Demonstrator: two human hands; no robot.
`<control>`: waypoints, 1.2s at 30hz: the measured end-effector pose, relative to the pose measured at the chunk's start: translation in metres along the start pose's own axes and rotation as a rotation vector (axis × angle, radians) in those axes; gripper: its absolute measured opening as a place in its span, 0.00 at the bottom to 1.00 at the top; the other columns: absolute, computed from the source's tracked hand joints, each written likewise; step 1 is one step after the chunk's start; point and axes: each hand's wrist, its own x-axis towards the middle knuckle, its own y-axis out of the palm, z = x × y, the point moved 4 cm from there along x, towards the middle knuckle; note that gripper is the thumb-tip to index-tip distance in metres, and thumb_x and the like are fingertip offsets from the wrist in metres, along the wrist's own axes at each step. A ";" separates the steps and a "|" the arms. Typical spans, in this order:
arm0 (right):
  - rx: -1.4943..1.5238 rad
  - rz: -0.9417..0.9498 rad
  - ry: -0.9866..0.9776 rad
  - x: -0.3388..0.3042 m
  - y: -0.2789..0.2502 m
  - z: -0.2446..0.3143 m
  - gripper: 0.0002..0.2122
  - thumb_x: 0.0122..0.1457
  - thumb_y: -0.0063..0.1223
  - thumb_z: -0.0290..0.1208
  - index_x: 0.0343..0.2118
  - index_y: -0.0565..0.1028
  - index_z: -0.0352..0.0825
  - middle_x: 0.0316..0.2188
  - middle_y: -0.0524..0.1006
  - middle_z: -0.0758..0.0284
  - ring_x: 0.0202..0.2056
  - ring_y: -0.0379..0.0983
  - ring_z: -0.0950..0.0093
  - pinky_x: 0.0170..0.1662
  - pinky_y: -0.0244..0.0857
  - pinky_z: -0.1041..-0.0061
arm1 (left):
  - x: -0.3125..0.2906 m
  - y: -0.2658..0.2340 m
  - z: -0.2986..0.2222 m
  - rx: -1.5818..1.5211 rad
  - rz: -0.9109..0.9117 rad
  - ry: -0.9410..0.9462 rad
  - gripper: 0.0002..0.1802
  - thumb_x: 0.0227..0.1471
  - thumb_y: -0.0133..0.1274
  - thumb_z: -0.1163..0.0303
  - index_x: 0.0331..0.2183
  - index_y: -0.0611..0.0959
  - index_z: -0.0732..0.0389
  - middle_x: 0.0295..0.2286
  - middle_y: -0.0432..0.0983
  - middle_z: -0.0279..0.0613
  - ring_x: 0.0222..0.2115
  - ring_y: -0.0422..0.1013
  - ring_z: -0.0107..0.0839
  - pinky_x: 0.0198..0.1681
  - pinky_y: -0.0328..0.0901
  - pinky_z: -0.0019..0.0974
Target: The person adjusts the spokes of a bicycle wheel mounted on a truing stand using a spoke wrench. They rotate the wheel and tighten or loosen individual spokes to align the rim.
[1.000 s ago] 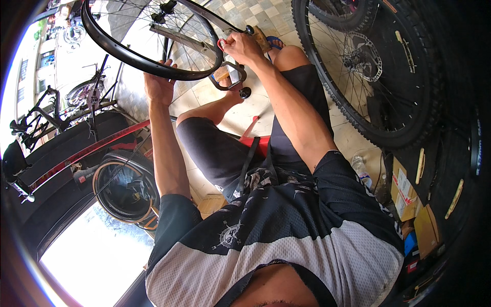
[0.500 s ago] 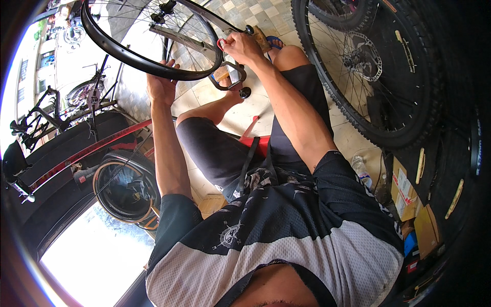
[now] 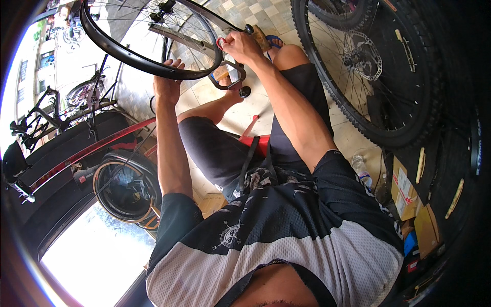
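A bare bicycle wheel with a black rim (image 3: 130, 60) and thin spokes sits in a truing stand (image 3: 217, 19) at the top, with no tyre on it. My left hand (image 3: 167, 88) is at the rim's near lower edge, fingers curled over it and palm beneath. My right hand (image 3: 242, 47) is closed at the rim's right side, pinching a small red spoke wrench (image 3: 221, 43) against the spokes. Just below the wrench is the stand's dark caliper arm (image 3: 228, 82), with a round black knob (image 3: 245, 92) beneath it.
A large knobby-tyred wheel (image 3: 327, 84) with a disc rotor stands on the right. On the left are a red bicycle frame tube (image 3: 92, 148) and stacked tyres (image 3: 125, 192). Cardboard boxes (image 3: 406, 189) and a plastic bottle (image 3: 361, 166) lie at the lower right.
My left hand has shifted slightly right and up along the rim, its fingers now curled closer over it. My right hand stays nearly in place with the red spoke wrench.
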 end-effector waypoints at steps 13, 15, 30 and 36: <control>-0.034 -0.018 -0.004 -0.003 -0.004 0.006 0.14 0.54 0.58 0.40 0.36 0.81 0.33 0.31 0.84 0.58 0.33 0.82 0.64 0.38 0.73 0.67 | -0.001 0.019 -0.057 -0.031 0.193 -0.007 0.31 0.65 0.42 0.43 0.42 0.79 0.64 0.39 0.80 0.52 0.44 0.74 0.45 0.51 0.65 0.44; -0.041 -0.009 0.008 -0.004 -0.004 0.006 0.14 0.54 0.58 0.40 0.36 0.81 0.33 0.31 0.84 0.58 0.33 0.81 0.64 0.38 0.73 0.67 | -0.003 0.019 -0.081 0.071 0.168 0.074 0.26 0.64 0.44 0.52 0.45 0.79 0.67 0.43 0.79 0.55 0.46 0.74 0.44 0.52 0.66 0.43; -0.037 0.008 -0.006 -0.001 -0.005 0.005 0.15 0.55 0.59 0.41 0.36 0.81 0.32 0.32 0.84 0.59 0.33 0.81 0.65 0.38 0.73 0.67 | 0.004 0.029 -0.147 0.095 -0.040 0.298 0.41 0.66 0.28 0.38 0.63 0.61 0.63 0.58 0.66 0.61 0.59 0.63 0.54 0.65 0.51 0.56; -0.039 -0.020 -0.009 -0.002 -0.006 0.003 0.16 0.56 0.60 0.42 0.35 0.81 0.32 0.31 0.84 0.60 0.33 0.82 0.65 0.39 0.73 0.68 | 0.022 -0.001 -0.033 0.033 -0.118 0.015 0.38 0.67 0.32 0.42 0.63 0.61 0.64 0.60 0.63 0.60 0.61 0.61 0.52 0.65 0.52 0.54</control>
